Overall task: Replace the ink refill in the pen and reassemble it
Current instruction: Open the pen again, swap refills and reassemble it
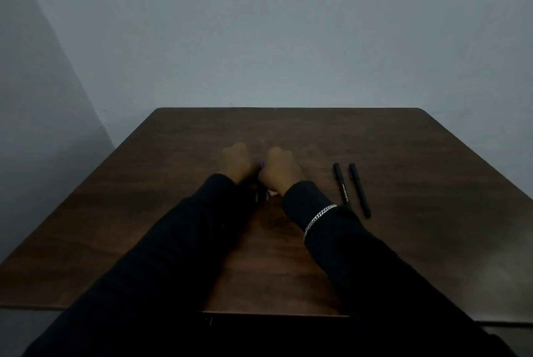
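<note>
Centre of frame: left grip (pixel 238 162) and right grip (pixel 279 168), both curled round one pen (pixel 262 165) (mostly hidden). Right of frame: two black pens (pixel 341 183), side by side on surface (pixel 409 152).

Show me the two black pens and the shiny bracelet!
Left black pen (pixel 341 183): head view, middle of its barrel.
Right black pen (pixel 360 190): head view, middle of its barrel.
Bracelet (pixel 317 219): head view, middle of its chain.
</note>
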Demonstrator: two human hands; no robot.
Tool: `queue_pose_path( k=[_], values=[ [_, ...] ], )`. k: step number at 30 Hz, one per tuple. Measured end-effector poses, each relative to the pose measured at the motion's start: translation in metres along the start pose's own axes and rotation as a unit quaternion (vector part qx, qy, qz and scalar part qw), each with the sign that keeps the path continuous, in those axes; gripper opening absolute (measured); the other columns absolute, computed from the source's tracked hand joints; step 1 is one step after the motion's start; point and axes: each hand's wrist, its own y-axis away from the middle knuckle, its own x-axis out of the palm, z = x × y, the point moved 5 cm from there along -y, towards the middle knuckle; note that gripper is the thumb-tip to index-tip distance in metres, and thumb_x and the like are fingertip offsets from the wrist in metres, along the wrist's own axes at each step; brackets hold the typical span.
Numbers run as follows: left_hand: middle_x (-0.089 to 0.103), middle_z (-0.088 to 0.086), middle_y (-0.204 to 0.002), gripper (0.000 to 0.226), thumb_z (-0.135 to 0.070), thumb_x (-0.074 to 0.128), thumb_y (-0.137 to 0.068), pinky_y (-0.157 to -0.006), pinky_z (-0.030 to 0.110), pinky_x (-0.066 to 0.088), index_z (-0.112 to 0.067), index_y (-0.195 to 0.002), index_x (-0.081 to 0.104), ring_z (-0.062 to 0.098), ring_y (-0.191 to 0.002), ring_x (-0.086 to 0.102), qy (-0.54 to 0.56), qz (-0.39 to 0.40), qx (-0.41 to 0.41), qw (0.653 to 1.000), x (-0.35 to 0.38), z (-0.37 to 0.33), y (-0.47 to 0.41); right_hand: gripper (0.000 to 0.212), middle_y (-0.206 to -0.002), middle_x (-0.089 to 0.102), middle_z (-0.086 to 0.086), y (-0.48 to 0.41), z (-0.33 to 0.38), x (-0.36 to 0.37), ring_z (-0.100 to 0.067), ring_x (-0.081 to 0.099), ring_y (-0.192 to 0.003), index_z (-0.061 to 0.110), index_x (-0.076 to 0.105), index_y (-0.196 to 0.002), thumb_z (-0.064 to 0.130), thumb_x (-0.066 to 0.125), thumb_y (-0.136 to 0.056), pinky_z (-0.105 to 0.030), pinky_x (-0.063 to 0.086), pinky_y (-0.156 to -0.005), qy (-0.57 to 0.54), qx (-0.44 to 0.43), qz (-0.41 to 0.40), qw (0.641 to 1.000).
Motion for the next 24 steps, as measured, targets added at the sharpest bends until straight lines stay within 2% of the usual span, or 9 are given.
queue_pose_path(
  k=[3,5,8,10,14,16,18,22,24],
  values=[
    [0.047,0.005,-0.06,0.042,-0.01,0.067,-0.096,-0.071,0.044,0.06,-0.01,-0.061,0.045,0.019,-0.061,0.062,0.006,0.01,0.005,1.0,0.007,-0.009,0.005,0.013,-0.112,0.068,-0.022,0.006,-0.012,-0.005,-0.036,0.068,-0.102,0.004,0.064,-0.101,0.016,0.062,-0.097,-0.03,0.043,-0.064,0.023,-0.006,-0.019,1.0],
    [0.052,0.005,-0.058,0.042,-0.015,0.072,-0.095,-0.055,0.034,0.055,-0.009,-0.059,0.051,0.019,-0.065,0.067,0.017,0.015,0.01,1.0,0.015,-0.016,0.009,0.017,-0.107,0.07,-0.022,0.011,-0.025,-0.013,-0.038,0.069,-0.102,0.006,0.065,-0.093,0.021,0.061,-0.098,-0.029,0.041,-0.064,0.031,0.002,-0.045,0.999],
    [0.061,0.004,-0.054,0.037,-0.014,0.076,-0.092,-0.03,0.017,0.037,-0.007,-0.059,0.06,0.008,-0.04,0.061,0.072,0.034,0.014,0.997,0.028,-0.027,0.013,0.033,-0.102,0.072,-0.023,0.023,-0.045,-0.029,-0.04,0.071,-0.097,0.006,0.063,-0.08,0.033,0.061,-0.099,-0.031,0.043,-0.063,0.042,0.026,-0.081,0.995],
    [0.064,0.005,-0.053,0.031,-0.009,0.075,-0.09,-0.031,0.015,0.037,-0.006,-0.06,0.064,0.005,-0.033,0.058,0.1,0.04,0.011,0.994,0.036,-0.034,0.017,0.04,-0.099,0.072,-0.022,0.03,-0.055,-0.038,-0.039,0.071,-0.093,0.009,0.055,-0.072,0.038,0.06,-0.1,-0.029,0.04,-0.061,0.044,0.039,-0.095,0.994],
    [0.066,0.004,-0.056,0.024,-0.009,0.075,-0.09,-0.036,0.019,0.041,-0.006,-0.067,0.068,0.008,-0.042,0.064,0.116,0.038,0.011,0.992,0.045,-0.047,0.024,0.04,-0.102,0.072,-0.023,0.036,-0.068,-0.049,-0.041,0.069,-0.1,0.004,0.062,-0.09,0.042,0.056,-0.101,-0.034,0.046,-0.069,0.049,0.051,-0.093,0.993],
    [0.067,0.005,-0.055,0.022,-0.007,0.075,-0.09,-0.034,0.017,0.041,-0.004,-0.068,0.07,0.005,-0.036,0.062,0.123,0.045,0.016,0.991,0.048,-0.053,0.026,0.042,-0.097,0.072,-0.021,0.037,-0.072,-0.052,-0.038,0.07,-0.094,0.01,0.051,-0.076,0.044,0.055,-0.101,-0.032,0.044,-0.067,0.059,0.052,-0.095,0.992],
    [0.069,0.006,-0.058,0.023,-0.008,0.075,-0.091,-0.04,0.019,0.046,-0.005,-0.068,0.072,0.009,-0.044,0.066,0.12,0.048,0.02,0.991,0.051,-0.057,0.027,0.046,-0.09,0.07,-0.018,0.038,-0.076,-0.053,-0.036,0.07,-0.086,0.014,0.044,-0.067,0.043,0.055,-0.102,-0.031,0.042,-0.063,0.065,0.057,-0.098,0.992],
    [0.067,0.006,-0.059,0.033,-0.013,0.075,-0.094,-0.049,0.024,0.049,-0.008,-0.063,0.065,0.016,-0.057,0.069,0.12,0.046,0.024,0.991,0.055,-0.062,0.027,0.047,-0.067,0.055,-0.007,0.038,-0.08,-0.053,-0.025,0.055,-0.058,0.014,0.046,-0.064,0.039,0.057,-0.102,-0.027,0.036,-0.047,0.065,0.062,-0.106,0.99],
    [0.064,0.004,-0.057,0.038,-0.019,0.074,-0.096,-0.044,0.021,0.045,-0.01,-0.061,0.061,0.014,-0.053,0.065,0.115,0.043,0.029,0.992,0.056,-0.064,0.027,0.045,-0.067,0.052,-0.005,0.037,-0.081,-0.052,-0.024,0.053,-0.058,0.014,0.046,-0.065,0.038,0.057,-0.102,-0.028,0.04,-0.052,0.067,0.064,-0.102,0.99]
  ],
)
